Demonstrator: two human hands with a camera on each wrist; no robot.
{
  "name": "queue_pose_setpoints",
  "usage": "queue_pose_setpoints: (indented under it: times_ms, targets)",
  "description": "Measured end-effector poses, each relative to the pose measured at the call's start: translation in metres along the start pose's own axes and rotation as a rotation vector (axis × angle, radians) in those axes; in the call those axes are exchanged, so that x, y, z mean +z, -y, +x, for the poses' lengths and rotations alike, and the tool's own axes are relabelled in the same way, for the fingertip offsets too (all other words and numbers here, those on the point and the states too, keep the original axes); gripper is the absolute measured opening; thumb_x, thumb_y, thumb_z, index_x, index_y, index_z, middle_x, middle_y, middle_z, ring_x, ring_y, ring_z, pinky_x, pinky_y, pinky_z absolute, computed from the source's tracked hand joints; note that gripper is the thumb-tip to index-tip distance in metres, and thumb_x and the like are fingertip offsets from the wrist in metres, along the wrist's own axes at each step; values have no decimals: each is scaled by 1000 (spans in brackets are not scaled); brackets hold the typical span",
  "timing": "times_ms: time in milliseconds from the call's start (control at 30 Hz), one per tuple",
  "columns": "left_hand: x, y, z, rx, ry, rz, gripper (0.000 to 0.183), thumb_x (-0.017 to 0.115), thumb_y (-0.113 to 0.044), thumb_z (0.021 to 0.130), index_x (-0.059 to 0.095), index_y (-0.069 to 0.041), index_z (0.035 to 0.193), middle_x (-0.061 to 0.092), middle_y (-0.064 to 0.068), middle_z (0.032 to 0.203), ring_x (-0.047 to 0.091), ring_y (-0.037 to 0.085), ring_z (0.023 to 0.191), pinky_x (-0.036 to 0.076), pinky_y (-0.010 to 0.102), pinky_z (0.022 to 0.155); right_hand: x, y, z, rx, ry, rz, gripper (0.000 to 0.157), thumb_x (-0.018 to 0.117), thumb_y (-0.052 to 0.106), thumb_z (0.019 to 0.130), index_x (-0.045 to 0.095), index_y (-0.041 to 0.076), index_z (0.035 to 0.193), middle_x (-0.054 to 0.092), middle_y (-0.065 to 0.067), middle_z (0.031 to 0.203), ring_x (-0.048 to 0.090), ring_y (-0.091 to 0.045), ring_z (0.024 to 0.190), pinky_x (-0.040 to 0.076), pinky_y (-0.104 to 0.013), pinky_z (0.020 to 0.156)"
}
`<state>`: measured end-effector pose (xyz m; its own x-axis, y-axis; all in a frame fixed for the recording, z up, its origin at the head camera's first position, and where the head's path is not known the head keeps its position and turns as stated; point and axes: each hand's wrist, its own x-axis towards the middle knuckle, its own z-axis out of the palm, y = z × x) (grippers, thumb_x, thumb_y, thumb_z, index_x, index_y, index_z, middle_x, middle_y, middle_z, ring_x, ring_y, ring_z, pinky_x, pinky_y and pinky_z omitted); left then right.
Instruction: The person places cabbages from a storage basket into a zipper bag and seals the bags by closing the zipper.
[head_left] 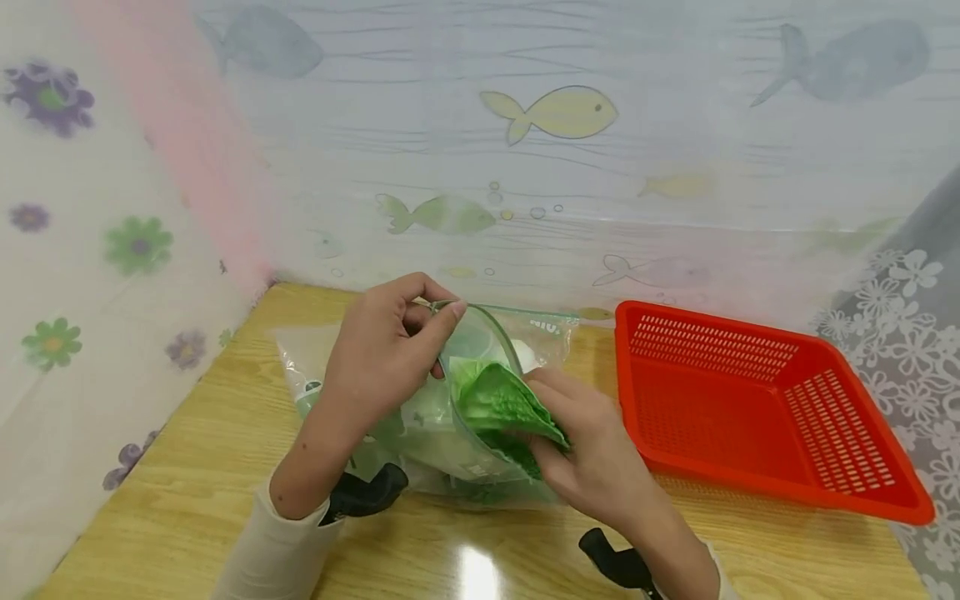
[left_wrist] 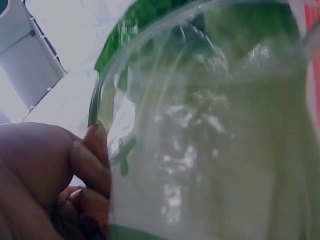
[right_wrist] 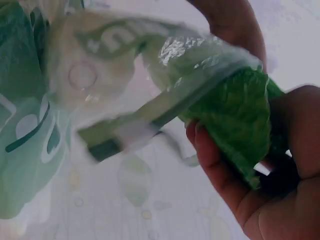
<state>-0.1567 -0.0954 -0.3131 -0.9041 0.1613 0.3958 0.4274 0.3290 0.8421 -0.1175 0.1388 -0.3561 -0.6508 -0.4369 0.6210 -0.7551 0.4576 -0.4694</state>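
A clear zip bag with green print lies on the table, pale and green contents showing through its plastic. My left hand pinches the edge of its mouth between thumb and fingers, and the mouth gapes as a rounded loop. From the right, my right hand grips a crinkled green leaf, like cabbage or lettuce, whose far part lies within the bag's opening. In the right wrist view, thumb and fingers press the leaf from both sides beside the bag's rim. Clear plastic fills most of the left wrist view.
A red plastic basket with slotted walls stands on the wooden table to the right of the bag. Behind the table hangs a pale curtain with printed fish. Black wrist mounts sit under both forearms.
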Motion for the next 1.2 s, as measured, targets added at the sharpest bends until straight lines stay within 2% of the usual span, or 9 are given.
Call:
queue_pose_setpoints:
  times_ms: [133, 267, 400, 633, 833, 900, 1067, 1133, 1200]
  targets:
    - [2, -1, 1, 35, 50, -35, 7, 69, -16, 105, 75, -13, 107, 48, 0, 47, 61, 16, 45, 44, 36, 43, 0, -5, 2, -107, -7, -108, 36, 73, -16, 81, 73, 9, 107, 71, 0, 109, 71, -17, 95, 61, -32, 83]
    - [10, -5, -3, 84, 120, -88, 8, 67, -13, 106, 75, -11, 108, 52, -3, 47, 59, 14, 42, 46, 35, 41, 9, -4, 1, -91, -81, -233, 29, 81, -9, 83, 72, 6, 107, 70, -3, 100, 71, -17, 82, 63, -33, 72]
    - [18, -9, -7, 116, 137, -135, 10, 64, -10, 107, 74, -11, 108, 53, -6, 47, 58, 12, 41, 48, 35, 42, 15, 2, 0, 30, -124, -279, 30, 85, 1, 85, 70, 1, 110, 73, -5, 95, 75, -16, 79, 64, -31, 67]
    - [31, -11, -11, 127, 145, -238, 10, 60, -12, 110, 70, -11, 111, 54, -6, 50, 59, 14, 41, 51, 36, 42, 26, 9, 1, 287, -88, -111, 19, 84, 4, 85, 68, 9, 94, 67, 2, 75, 64, -4, 65, 53, -22, 55]
    - [20, -6, -6, 111, 27, -301, 12, 61, -16, 110, 69, -8, 108, 54, 0, 50, 60, 20, 42, 52, 39, 43, 18, 6, 7, 297, 210, 9, 16, 78, 21, 99, 69, 15, 111, 67, 7, 98, 64, -6, 85, 58, -27, 71]
    - [11, -4, -3, 89, -28, -318, 13, 62, -16, 109, 70, -6, 109, 52, 3, 49, 60, 22, 42, 53, 40, 44, 6, 8, 6, 232, 202, 16, 30, 74, 27, 103, 69, 14, 129, 70, 5, 115, 70, -9, 99, 61, -32, 86]
    - [-16, 0, 2, 43, -169, -396, 14, 63, -14, 109, 70, -2, 111, 42, 7, 48, 57, 27, 43, 55, 38, 48, -24, 14, 2, 42, -6, -133, 65, 76, 53, 96, 65, 7, 141, 68, -2, 131, 66, -17, 113, 53, -30, 96]
    - [-26, 1, 1, 30, -206, -435, 13, 63, -14, 109, 69, -2, 111, 41, 8, 49, 56, 27, 45, 56, 37, 51, -29, 13, 2, 47, 18, -168, 65, 83, 52, 91, 66, 9, 136, 66, 1, 127, 62, -15, 111, 52, -27, 90]
    - [-35, 1, -1, 17, -226, -465, 14, 63, -15, 109, 69, -2, 111, 42, 9, 50, 55, 27, 47, 57, 37, 54, -27, 9, 4, 97, 92, -135, 47, 88, 39, 90, 70, 12, 125, 67, 5, 118, 63, -12, 104, 54, -27, 83]
